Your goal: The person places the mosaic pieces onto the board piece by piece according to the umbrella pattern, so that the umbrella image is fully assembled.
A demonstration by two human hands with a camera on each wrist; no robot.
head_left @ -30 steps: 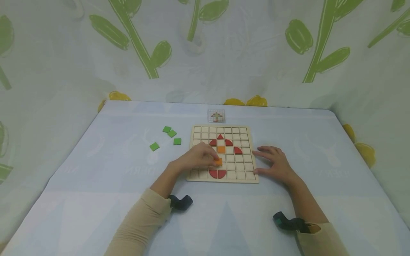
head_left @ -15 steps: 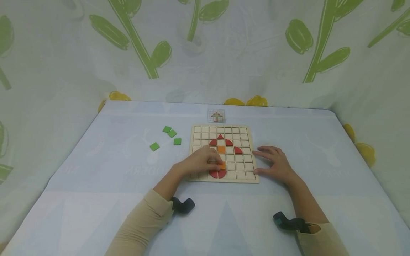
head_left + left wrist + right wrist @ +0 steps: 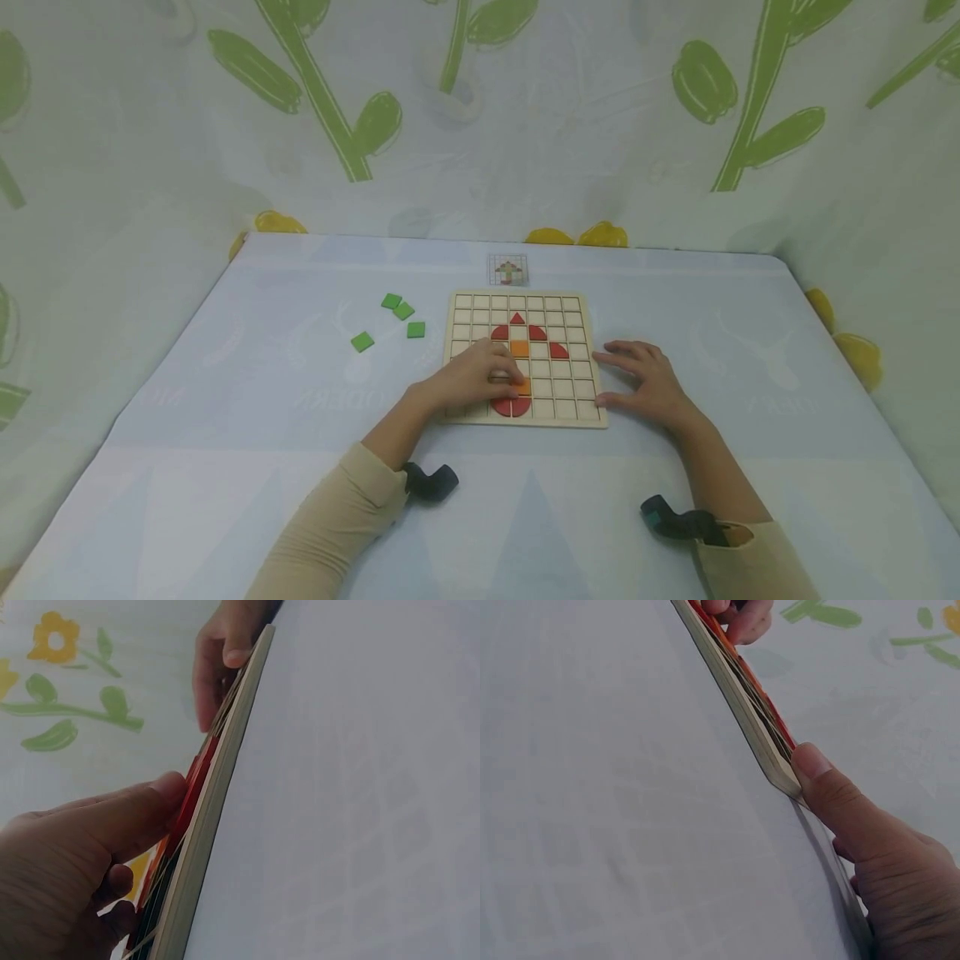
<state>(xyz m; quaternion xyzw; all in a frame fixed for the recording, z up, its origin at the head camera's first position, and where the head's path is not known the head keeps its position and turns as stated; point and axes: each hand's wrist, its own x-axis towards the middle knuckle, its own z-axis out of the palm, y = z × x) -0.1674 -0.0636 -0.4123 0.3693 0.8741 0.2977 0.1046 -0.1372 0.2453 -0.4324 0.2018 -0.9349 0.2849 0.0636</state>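
On the pale gridded board [image 3: 542, 422], the left hand [image 3: 472, 375] has its thumb and a finger at an orange square [image 3: 525, 387], just above two red quarter-round pieces [image 3: 519, 407] near the bottom edge. Another orange square [image 3: 520, 348] lies higher in that column, under a red triangle [image 3: 517, 318]. More red rounded pieces [image 3: 559, 351] sit around it. The right hand [image 3: 648, 387], fingers spread, touches the board's right edge. In the right wrist view its thumb rests against the board's corner [image 3: 780, 780].
Several green squares [image 3: 416, 330] lie on the table left of the board. A small card [image 3: 507, 270] with a printed grid pattern lies behind the board. Dark curved devices [image 3: 433, 483] are worn at both wrists.
The left hand has shifted slightly right and toward the board's near edge, and the orange square at its fingertips is now just above the red rounded pieces. The right hand has stayed still.
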